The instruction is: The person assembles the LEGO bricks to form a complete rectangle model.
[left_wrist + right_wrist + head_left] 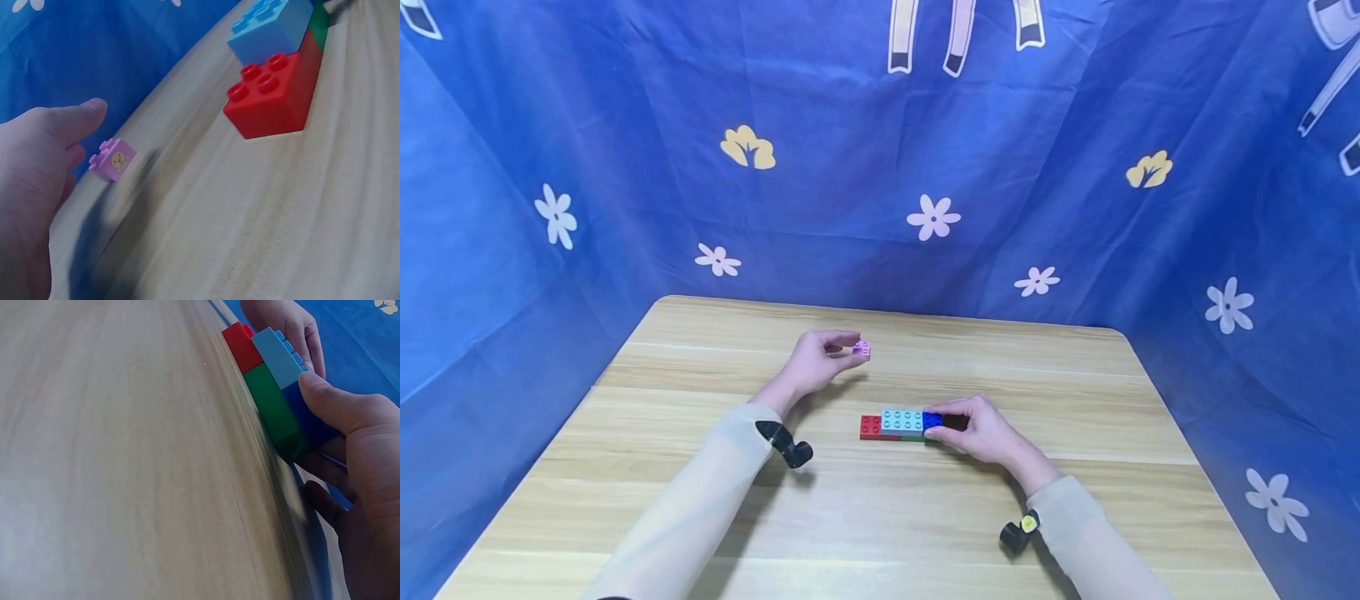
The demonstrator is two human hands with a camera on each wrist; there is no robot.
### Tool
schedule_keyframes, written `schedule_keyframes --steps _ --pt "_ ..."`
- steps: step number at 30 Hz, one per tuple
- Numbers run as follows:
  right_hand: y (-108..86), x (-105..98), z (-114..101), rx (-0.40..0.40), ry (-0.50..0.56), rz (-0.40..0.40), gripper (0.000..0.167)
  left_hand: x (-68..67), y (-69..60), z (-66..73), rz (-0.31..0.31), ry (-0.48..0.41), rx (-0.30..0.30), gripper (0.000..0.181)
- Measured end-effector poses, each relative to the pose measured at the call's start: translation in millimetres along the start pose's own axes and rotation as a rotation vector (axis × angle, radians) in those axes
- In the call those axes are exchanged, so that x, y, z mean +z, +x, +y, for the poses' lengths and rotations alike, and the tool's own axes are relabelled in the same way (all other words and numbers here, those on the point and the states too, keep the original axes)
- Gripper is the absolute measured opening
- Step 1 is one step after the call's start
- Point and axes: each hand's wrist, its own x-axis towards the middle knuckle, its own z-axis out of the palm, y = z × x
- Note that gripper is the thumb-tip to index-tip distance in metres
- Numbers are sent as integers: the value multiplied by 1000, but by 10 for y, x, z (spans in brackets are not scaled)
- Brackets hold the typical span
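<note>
A small pink brick with a face printed on its side stands on the wooden table. My left hand reaches over beside it, thumb and fingers spread to either side; in the left wrist view a gap shows between thumb and brick. Nearer me lies a two-layer build: a red brick and a green brick below, a light blue brick and a dark blue brick on top. My right hand pinches the dark blue brick at the right end, partly covering it.
The wooden table has rounded far corners. Blue patterned cloth hangs behind it and along both sides. A small black device is strapped at the left wrist, another black device at the right.
</note>
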Motion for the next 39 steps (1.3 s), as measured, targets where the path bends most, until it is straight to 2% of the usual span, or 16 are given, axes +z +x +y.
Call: schedule_keyframes --steps 8,15,23,29,33,39 --pt "-22 -5 38 -9 16 10 37 38 132 -62 -45 29 -4 58" --pt "-17 18 58 -18 24 16 36 59 216 -94 -70 137 12 61" --pt "-13 39 64 -19 41 20 36 12 249 -161 -81 230 -17 62" --pt "-7 46 63 -11 56 19 36 24 276 -205 -74 291 51 53" --pt "-4 47 65 -3 61 19 36 35 285 -202 -68 301 69 48" --pt "-6 42 96 -8 60 23 36 23 276 -149 -96 244 36 45"
